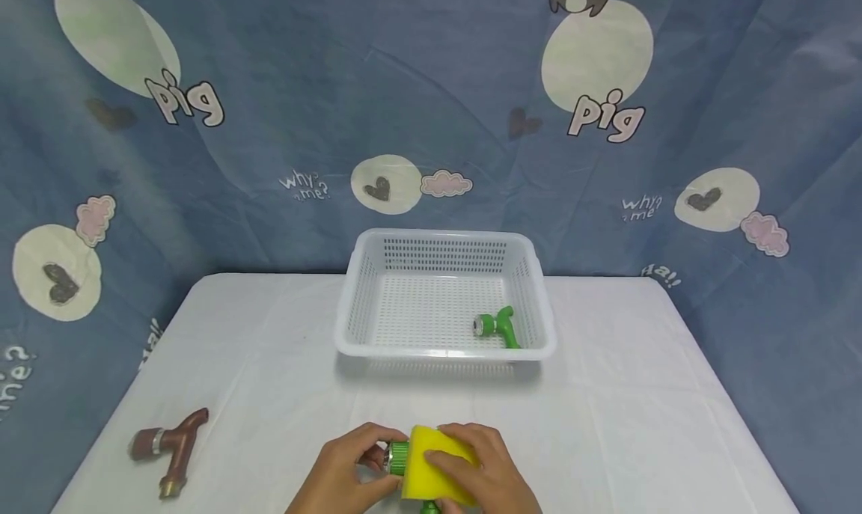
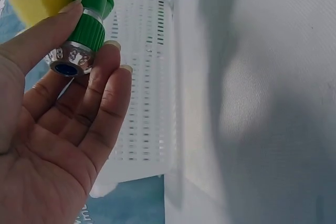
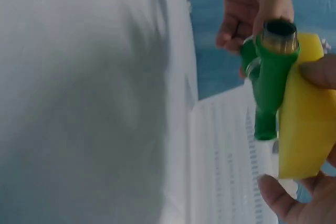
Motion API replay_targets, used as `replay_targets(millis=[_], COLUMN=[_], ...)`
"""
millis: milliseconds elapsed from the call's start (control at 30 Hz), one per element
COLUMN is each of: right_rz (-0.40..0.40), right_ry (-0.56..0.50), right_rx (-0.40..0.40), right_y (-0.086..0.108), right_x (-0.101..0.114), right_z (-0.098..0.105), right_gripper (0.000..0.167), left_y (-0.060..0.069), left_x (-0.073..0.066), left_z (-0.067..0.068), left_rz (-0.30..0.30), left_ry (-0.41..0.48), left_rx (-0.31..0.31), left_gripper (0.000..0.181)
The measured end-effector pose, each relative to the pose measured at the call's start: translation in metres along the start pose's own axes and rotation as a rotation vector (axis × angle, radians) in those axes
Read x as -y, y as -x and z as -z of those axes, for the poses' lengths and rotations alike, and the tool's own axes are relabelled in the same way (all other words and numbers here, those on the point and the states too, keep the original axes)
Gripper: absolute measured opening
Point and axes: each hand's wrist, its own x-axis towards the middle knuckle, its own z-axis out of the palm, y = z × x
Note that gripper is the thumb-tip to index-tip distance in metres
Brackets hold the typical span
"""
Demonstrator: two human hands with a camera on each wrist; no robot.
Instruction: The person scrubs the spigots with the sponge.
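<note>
Brown tap (image 1: 180, 445) lay left on white cloth (image 1: 640, 409), blue printed drape (image 1: 431, 102) behind. Yellow sponge (image 1: 417, 469), flat-sided block gripped by fingers of right hand (image 1: 494, 469), hid most of green tap (image 3: 270, 82) from above; left hand (image 1: 350, 465) pinched its ribbed, silver-tipped collar (image 2: 88, 31), nearside of white perforated basket (image 1: 444, 354). Second green tap (image 1: 503, 325) inside, front right.

White basket (image 1: 444, 354): stands at the desk's (image 1: 640, 394) far side
Basketed green tap (image 1: 503, 325): lies near the front right corner
Brown tap (image 1: 180, 442): lies on the desk's left
Blue backdrop (image 1: 438, 87): hangs behind, printed with "pig" and hearts
</note>
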Motion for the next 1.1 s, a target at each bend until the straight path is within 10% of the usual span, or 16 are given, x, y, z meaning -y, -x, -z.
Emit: replay_targets(millis=[233, 400, 700, 1100], right_rz=[-0.282, -0.263, 0.013, -0.167], right_ry=[0.114, 0.079, 0.011, 0.091], right_rx=[-0.057, -0.182, -0.112, -0.247], right_y=[0.005, 0.009, 0.010, 0.010], right_x=[-0.006, -0.010, 0.000, -0.019], right_z=[0.002, -0.001, -0.002, 0.009], right_gripper=[0.049, 0.063, 0.046, 0.043], left_y=[-0.002, -0.005, -0.011, -0.017], left_x=[-0.001, -0.003, -0.008, -0.014], left_z=[-0.001, -0.001, -0.005, -0.007], left_rz=[-0.036, -0.045, -0.092, -0.013], left_ry=[0.005, -0.005, 0.006, 0.003], left_rx=[-0.010, -0.010, 0.000, 0.022], left_gripper=[0.036, 0.039, 0.045, 0.043])
